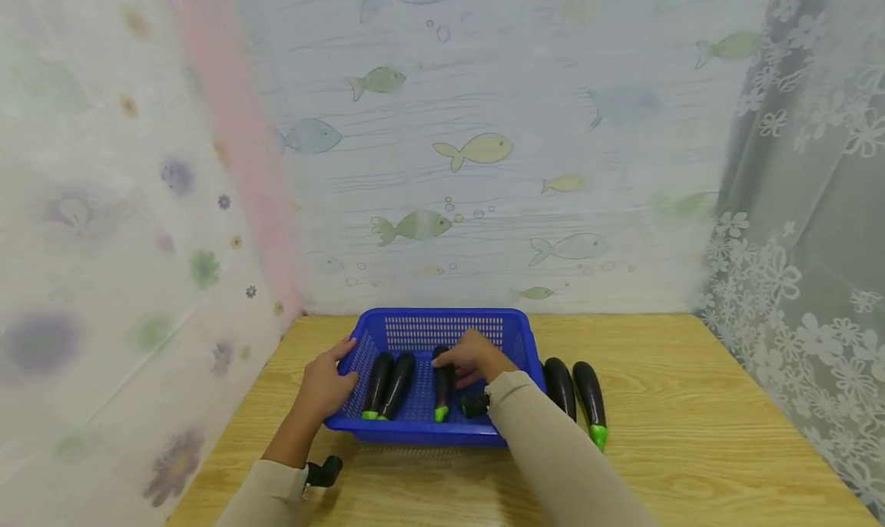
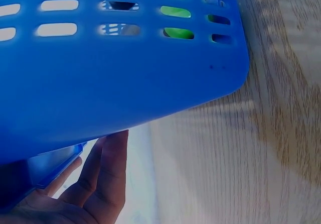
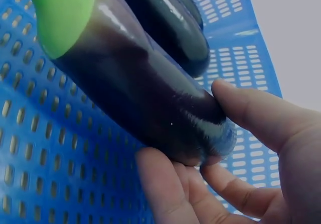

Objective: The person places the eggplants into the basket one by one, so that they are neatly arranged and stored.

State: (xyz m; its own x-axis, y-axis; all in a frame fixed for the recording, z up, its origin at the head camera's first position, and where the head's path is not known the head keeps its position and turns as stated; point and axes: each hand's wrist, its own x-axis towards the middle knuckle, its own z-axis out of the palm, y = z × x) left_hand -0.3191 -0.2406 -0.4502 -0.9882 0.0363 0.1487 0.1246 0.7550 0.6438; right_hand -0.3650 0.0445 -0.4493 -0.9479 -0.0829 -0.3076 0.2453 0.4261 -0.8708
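Observation:
A blue plastic basket [image 1: 432, 433] with slotted walls stands on the wooden table. My left hand [image 1: 323, 385] grips its left rim, thumb on the inner side; in the left wrist view the fingers [image 2: 111, 171] bear against the outside under the rim. Inside the basket, my right hand [image 1: 478, 358] holds an eggplant [image 1: 442, 396] by its rounded dark end, with thumb and fingers on opposite sides. The green stem end of this eggplant [image 3: 135, 68] points away from the hand. To its left in the basket lie two more eggplants, one [image 1: 378, 385] beside the other [image 1: 399, 385].
Outside the basket on the right, two eggplants, one [image 1: 560, 385] close to its wall and one [image 1: 590, 396] farther out, lie on the wooden table [image 1: 691, 419]. A fish-patterned curtain [image 1: 484, 204] hangs behind, with flowered sheets at both sides.

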